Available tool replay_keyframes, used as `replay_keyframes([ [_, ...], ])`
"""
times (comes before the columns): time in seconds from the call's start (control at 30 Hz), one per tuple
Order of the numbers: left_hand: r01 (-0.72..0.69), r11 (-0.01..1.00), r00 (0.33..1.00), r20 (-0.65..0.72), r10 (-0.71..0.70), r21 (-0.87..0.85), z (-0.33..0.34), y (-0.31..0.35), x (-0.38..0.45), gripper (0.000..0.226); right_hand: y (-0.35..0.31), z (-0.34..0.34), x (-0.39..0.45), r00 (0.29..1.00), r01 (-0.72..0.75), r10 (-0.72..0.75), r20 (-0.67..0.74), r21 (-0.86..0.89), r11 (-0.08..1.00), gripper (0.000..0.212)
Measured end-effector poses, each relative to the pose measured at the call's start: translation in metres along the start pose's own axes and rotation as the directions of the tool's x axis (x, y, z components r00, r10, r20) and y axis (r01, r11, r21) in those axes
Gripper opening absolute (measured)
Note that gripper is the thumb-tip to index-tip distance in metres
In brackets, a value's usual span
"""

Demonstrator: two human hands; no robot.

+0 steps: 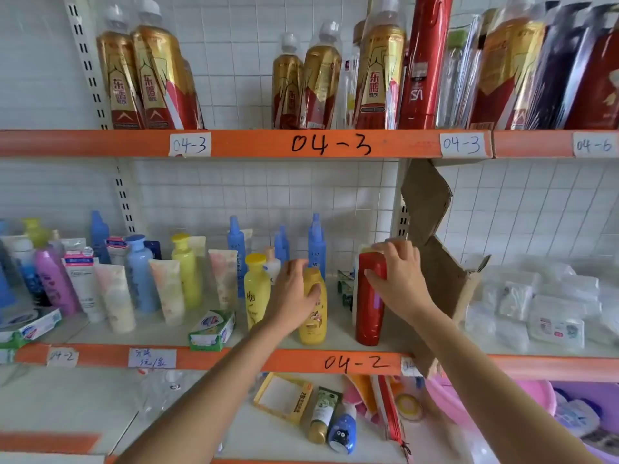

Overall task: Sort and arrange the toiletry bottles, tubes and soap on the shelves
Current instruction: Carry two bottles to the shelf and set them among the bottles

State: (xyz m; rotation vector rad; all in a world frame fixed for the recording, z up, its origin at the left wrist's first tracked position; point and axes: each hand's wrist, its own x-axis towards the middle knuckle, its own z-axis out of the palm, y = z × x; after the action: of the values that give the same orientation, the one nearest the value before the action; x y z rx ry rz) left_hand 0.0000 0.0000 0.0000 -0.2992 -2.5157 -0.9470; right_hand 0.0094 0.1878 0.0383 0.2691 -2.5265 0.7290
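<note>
1. Nearest, on the bottom shelf, loose items wait unsorted: a green tube [322, 415], a small blue bottle [342, 430] and a yellow box [284, 396], all lying flat
2. On the middle shelf [301, 360], marked 04-2, a green soap box [211, 329] sits at the front edge, left of both arms
3. The left hand [294, 289] wraps round the upper part of an orange-yellow bottle [313, 316], which stands upright near the front edge; fingers curl over its shoulder, so it is gripped
4. The right hand [400, 279] clamps the top half of a red bottle [370, 306], thumb at the front and fingers over the cap; this one also stands upright, just beside a cardboard divider [435, 262]
5. A yellow bottle [256, 289] stands touching or nearly touching the left hand's bottle
6. Further back and left run tubes, blue bottles and a purple bottle [55, 279] in loose rows
7. Judged step: placing or straightening two bottles at the right end of 04-2
8. The next move likely calls for seating both flat, letting go without tipping them, then reaching down for the loose items below
</note>
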Motion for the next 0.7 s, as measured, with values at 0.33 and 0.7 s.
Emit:
replay_keyframes([
  [0.33, 0.376, 0.916, 0.926, 0.051, -0.373, -0.137, 0.044, -0.022, -0.003, 0.041, 0.024, 0.033, 0.006, 0.931, -0.362, 0.333, 0.149, 0.489, 0.793, 0.068],
  [0.7, 0.307, 0.929, 0.951, 0.094, -0.294, -0.205, 0.042, -0.019, -0.027, 0.058, 0.031, 0.064, -0.023, 0.889, -0.428, 0.321, 0.326, 0.349, 0.834, 0.051],
])
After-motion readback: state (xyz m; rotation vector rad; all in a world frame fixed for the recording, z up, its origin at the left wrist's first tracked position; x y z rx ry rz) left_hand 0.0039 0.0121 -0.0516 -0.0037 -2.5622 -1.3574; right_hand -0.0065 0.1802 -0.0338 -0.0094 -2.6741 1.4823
